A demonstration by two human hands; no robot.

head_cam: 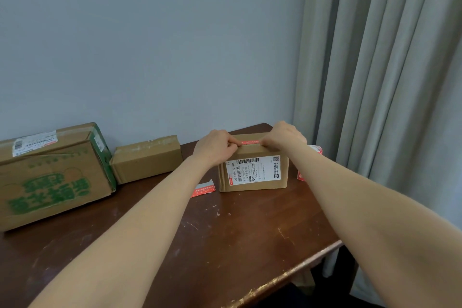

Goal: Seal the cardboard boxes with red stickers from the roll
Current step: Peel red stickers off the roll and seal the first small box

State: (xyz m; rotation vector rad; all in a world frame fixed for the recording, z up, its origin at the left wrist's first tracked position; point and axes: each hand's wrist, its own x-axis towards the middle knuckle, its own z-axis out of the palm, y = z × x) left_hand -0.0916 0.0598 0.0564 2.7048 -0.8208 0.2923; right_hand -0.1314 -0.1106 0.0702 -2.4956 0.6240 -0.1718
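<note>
A home room: grey curtain [375,70], worn wooden table [225,245], plain wall [150,45].

Soft, even, rather dim light with a cool grey cast fills the scene; its source cannot be told. There is no glare. Just below the fingers [231,144] the shipping label [252,170] shows a clear barcode but smeared small print. The red sticker [250,142] between the fingers is slightly blurred. Nearer than the fingers, only faint, soft-edged shadows lie on the table [225,245]. Far right of them, the curtain [387,57] folds lean with wide-angle distortion.
</note>
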